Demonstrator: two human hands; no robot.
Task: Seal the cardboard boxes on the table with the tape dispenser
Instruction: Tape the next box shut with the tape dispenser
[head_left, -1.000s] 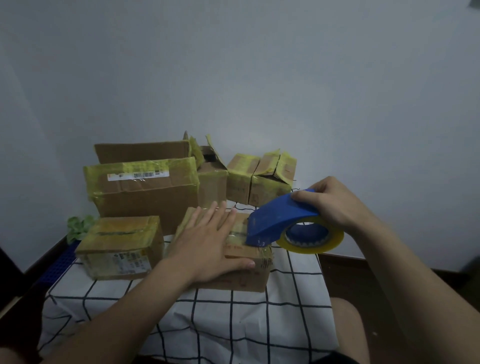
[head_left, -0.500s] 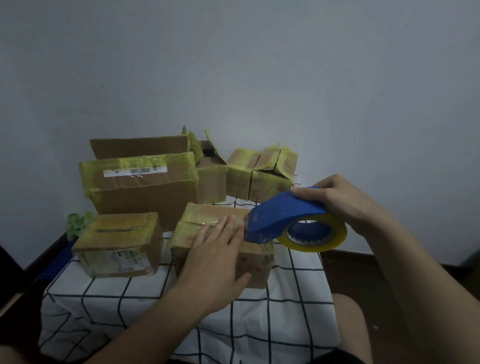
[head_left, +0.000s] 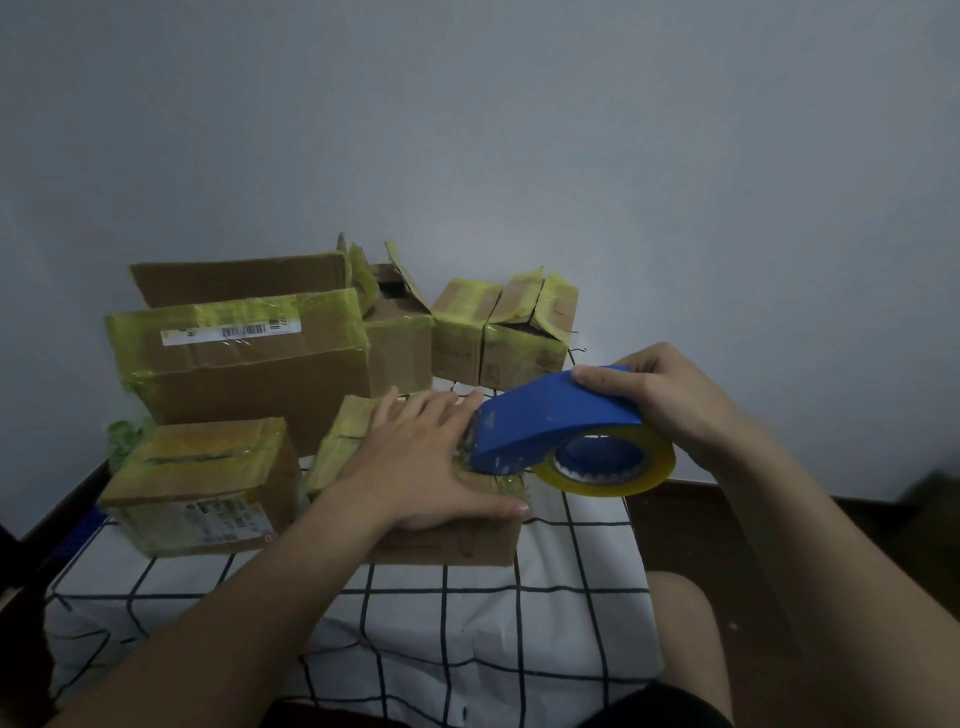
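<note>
Pressing the box (head_left: 447, 543), left hand (head_left: 415, 467) lies flat; right hand (head_left: 670, 400) grips the tape dispenser (head_left: 545, 421)

dim, bluish, flat light | soft shadows | wide-angle edge bending | slight softness

Front box (head_left: 447, 540) top: mostly covered by left hand (head_left: 421, 467).
Barcode label (head_left: 231, 332) print: unreadable.
Green object (head_left: 122, 439): half hidden behind small box (head_left: 202, 478).
</note>
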